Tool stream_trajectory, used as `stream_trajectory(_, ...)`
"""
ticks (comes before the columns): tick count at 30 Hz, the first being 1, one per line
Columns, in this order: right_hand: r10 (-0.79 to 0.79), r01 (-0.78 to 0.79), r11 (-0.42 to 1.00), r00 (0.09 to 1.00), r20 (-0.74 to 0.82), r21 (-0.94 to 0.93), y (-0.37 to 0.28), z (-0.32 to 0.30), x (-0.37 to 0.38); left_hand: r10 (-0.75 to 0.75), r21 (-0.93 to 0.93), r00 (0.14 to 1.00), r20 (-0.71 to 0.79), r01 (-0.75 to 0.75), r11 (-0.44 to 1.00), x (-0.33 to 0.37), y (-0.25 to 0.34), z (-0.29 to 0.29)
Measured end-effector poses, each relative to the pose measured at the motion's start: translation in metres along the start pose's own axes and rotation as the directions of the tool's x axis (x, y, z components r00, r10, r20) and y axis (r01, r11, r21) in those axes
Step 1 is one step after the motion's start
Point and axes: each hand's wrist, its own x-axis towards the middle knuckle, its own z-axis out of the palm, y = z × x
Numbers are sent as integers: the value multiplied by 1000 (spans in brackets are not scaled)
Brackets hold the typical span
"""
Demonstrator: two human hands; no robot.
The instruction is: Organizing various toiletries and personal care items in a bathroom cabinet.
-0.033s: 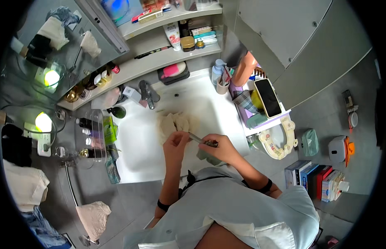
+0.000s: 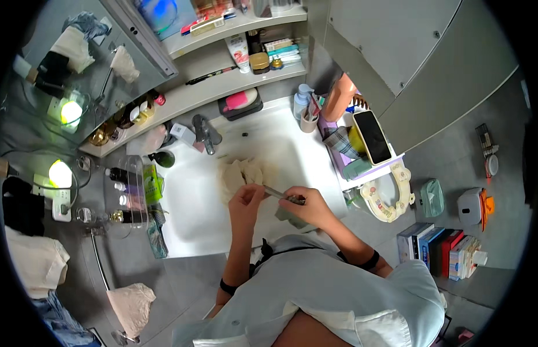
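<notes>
Over the white sink (image 2: 194,231), both hands work at a thin grey strip (image 2: 275,192) stretched between them. My left hand (image 2: 245,199) pinches near its left end, fingers curled. Its other end is gripped by my right hand (image 2: 308,205), where a small dark patterned bit shows at the fingertips. Below the right hand hangs a grey-green cloth (image 2: 289,217); whether the strip belongs to it I cannot tell. Just beyond my left hand, a bunched cream-white cloth (image 2: 241,172) lies in the basin, with a yellowish-brown tint around it.
A dark faucet (image 2: 205,136) stands at the sink's back left, beside a soap dish (image 2: 241,104). A pump bottle (image 2: 302,99) and a toothbrush cup (image 2: 309,121) occupy the back right corner. A phone (image 2: 372,136) rests at right. Bottles fill a clear rack (image 2: 125,194) at left.
</notes>
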Motion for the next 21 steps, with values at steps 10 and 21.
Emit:
stream_trajectory(10, 0, 74, 981, 924, -382, 178, 8, -41, 66, -46, 60, 978, 206, 34, 998, 68, 4, 37)
stream_trajectory(21, 10, 357, 779, 815, -580, 515, -30, -74, 186, -83, -305, 973, 216, 149, 941, 181, 50, 116)
